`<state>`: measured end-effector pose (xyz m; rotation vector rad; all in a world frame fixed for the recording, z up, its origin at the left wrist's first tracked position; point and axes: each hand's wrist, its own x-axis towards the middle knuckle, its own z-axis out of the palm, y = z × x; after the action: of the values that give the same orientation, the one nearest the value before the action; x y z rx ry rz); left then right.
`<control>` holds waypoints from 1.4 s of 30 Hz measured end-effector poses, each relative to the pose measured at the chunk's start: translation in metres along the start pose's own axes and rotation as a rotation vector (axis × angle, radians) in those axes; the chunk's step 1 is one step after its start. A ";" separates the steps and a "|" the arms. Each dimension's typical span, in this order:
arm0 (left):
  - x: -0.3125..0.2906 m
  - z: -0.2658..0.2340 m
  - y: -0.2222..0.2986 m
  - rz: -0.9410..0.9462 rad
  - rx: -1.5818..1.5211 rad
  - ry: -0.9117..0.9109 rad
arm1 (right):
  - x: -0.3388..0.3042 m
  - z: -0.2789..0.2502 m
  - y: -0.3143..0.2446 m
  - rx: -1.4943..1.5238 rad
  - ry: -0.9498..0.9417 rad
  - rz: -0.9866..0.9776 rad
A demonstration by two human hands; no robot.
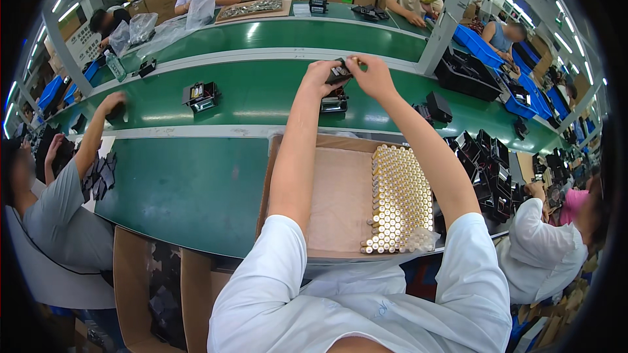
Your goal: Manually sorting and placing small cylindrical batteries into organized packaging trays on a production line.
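Note:
Over the green belt, my left hand (319, 77) grips a small black plastic device (338, 73), holding it up at an angle. My right hand (373, 77) is pinched at the device's right side; whatever its fingertips hold is too small to make out. Just beneath, another black device (333, 103) rests on the belt, partly covered by my left hand. Between my forearms is a shallow cardboard box (340, 199). Packed rows of small cylindrical batteries (400, 196) stand on end in its right side, with a crumpled clear plastic piece (422, 240) at the near corner.
A black device with a shiny front (201, 97) sits left on the belt. Black housings (484, 170) are piled at right beside a black bin (468, 75). A co-worker's arm (95, 134) reaches over the belt at left. A metal post (451, 19) rises beyond my right hand.

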<state>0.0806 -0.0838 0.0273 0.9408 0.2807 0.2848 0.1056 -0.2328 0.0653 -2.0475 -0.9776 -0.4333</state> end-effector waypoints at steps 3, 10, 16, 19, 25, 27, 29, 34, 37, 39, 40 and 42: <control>-0.004 0.006 0.002 0.049 0.117 0.008 | 0.015 -0.005 0.009 -0.008 0.016 0.214; 0.016 -0.018 0.002 0.023 0.253 -0.127 | 0.020 0.013 0.011 0.030 0.020 0.175; 0.037 -0.033 0.007 -0.082 0.147 -0.254 | 0.009 0.025 0.014 -0.300 -0.080 -0.143; 0.049 -0.042 0.005 -0.034 0.174 -0.217 | 0.002 0.027 0.005 -0.424 -0.199 -0.157; 0.046 -0.033 -0.009 -0.009 0.280 -0.169 | 0.005 0.024 -0.010 -0.945 -0.461 -0.448; 0.032 -0.016 -0.007 0.023 0.420 -0.124 | 0.005 0.029 -0.004 -0.920 -0.494 -0.404; 0.020 -0.005 -0.002 0.065 0.562 -0.068 | 0.007 0.026 0.000 -0.888 -0.523 -0.373; -0.005 -0.004 0.013 0.162 0.838 0.079 | 0.020 0.009 0.008 -0.736 -0.746 -0.421; -0.012 -0.006 0.024 0.262 1.348 0.247 | 0.001 -0.017 0.028 -0.797 -0.678 -0.351; -0.015 -0.009 0.026 0.285 1.520 0.308 | -0.015 -0.035 0.038 -0.926 -0.712 -0.173; -0.016 -0.009 0.024 0.370 1.628 0.359 | -0.019 -0.041 0.042 -0.995 -0.835 -0.076; -0.019 0.003 0.020 0.563 1.827 0.445 | -0.020 -0.048 0.055 -0.939 -0.924 -0.006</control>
<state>0.0612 -0.0817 0.0476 2.7879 0.7104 0.7922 0.1368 -0.3014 0.0543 -3.2226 -1.4732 0.1537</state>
